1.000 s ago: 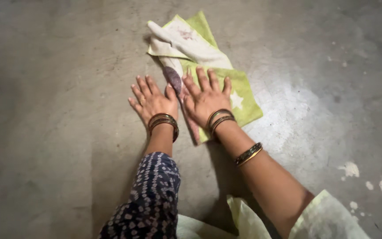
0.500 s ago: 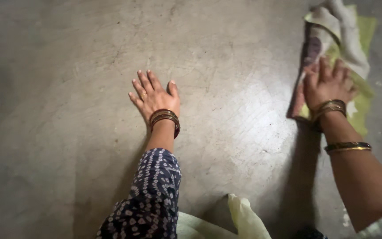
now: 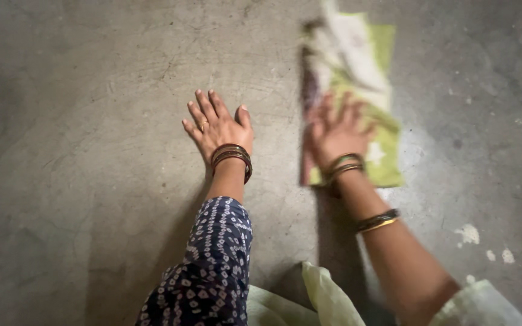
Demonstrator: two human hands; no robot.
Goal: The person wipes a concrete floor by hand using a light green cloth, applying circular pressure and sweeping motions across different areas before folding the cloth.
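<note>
Pressing flat on the floor (image 3: 92,181), our left hand (image 3: 217,128) has its fingers spread apart, palm down on bare grey concrete, gripping nothing. Stacked bangles (image 3: 232,158) sit on that wrist, and a dark dotted sleeve (image 3: 212,265) covers the forearm. Our right hand (image 3: 336,131) lies palm down on top of a cloth (image 3: 373,78), fingers splayed and pressed onto the fabric rather than clamped round it. That hand and the cloth are blurred, so finer finger detail we cannot tell. The cloth is green and white with a darker patch along its left edge; it lies flat on the floor, just right of our left hand and not touching it, running up from under our right wrist toward the top edge of the view. More bangles (image 3: 341,166) ring our right wrist, and one band (image 3: 377,221) sits higher up the bare forearm. Pale green fabric (image 3: 327,296) shows at the bottom between our arms. White flecks (image 3: 467,234) mark the floor at lower right.
</note>
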